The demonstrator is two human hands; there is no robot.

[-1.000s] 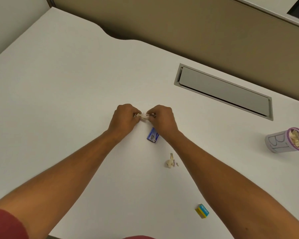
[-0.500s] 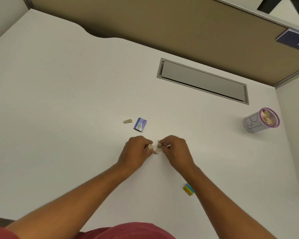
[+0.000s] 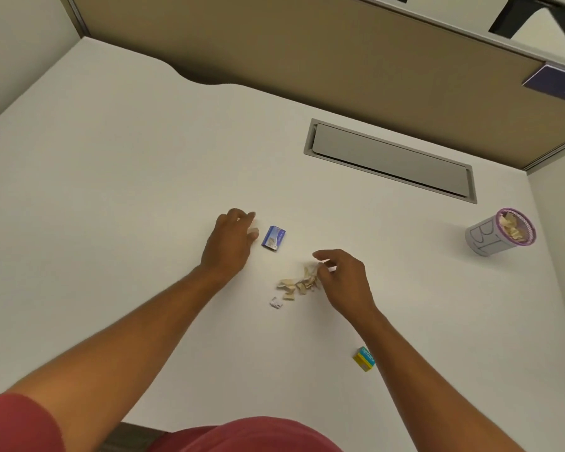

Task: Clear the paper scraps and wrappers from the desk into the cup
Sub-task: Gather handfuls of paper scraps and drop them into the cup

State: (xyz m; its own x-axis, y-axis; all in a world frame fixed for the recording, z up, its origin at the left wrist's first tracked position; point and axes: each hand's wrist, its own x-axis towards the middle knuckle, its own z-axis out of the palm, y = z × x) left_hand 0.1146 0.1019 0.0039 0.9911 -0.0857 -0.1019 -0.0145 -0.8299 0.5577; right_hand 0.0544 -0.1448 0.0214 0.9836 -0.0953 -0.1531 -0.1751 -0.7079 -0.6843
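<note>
Hands parted, left hand (image 3: 232,243) pinching a scrap, right hand (image 3: 343,275) loosely curled over paper scraps (image 3: 299,283)

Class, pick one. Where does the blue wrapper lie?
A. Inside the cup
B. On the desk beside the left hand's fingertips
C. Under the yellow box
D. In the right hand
B: the blue wrapper lies flat on the desk, just right of the left hand.

Wall sign (image 3: 561,84) cut off after "110".

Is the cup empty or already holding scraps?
Holding scraps: tan paper pieces show inside the cup through its purple-rimmed mouth. How full, cannot tell.
</note>
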